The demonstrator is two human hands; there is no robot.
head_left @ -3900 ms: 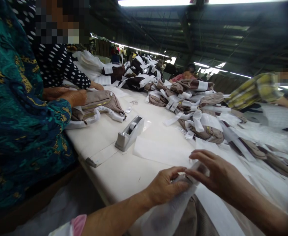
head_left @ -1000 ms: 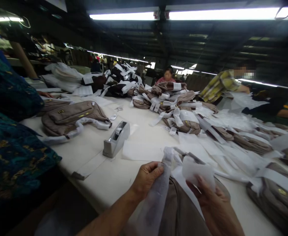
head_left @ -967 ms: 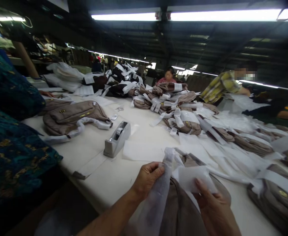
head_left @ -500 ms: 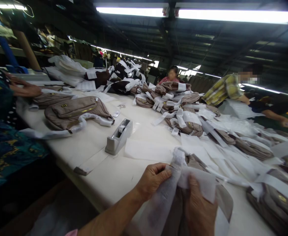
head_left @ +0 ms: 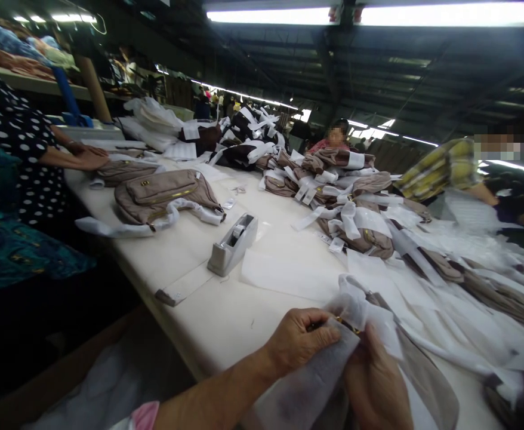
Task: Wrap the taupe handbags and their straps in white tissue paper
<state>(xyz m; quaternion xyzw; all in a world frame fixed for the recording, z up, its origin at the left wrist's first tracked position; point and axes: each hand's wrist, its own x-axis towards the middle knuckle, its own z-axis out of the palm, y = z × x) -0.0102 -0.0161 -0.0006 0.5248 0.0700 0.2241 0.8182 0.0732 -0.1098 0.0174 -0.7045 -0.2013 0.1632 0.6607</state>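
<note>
My left hand (head_left: 295, 340) pinches the edge of a translucent white wrapping sheet (head_left: 309, 382) between thumb and fingers. Just beyond its fingertips shows a strip of brass-coloured hardware (head_left: 347, 324) on a strap, whose wrapped white end (head_left: 354, 295) rises above it. Closed on the other side of the same sheet is my right hand (head_left: 378, 376), its fingers partly hidden behind the wrapping. Under and beside it lies a taupe bag (head_left: 427, 373) on the white table (head_left: 235, 325).
A grey tape dispenser (head_left: 233, 248) stands left of centre, near a dark-ended ruler-like strip (head_left: 168, 297). Another taupe bag (head_left: 166, 197) lies behind it. Piled bags (head_left: 329, 173) and loose white sheets (head_left: 378, 272) spread rightward. A co-worker's hands (head_left: 87, 156) rest at far left.
My view has swung left, so the table things appear farther right. My hands have turned the wrapping, and the brass-coloured hardware now shows between them.
</note>
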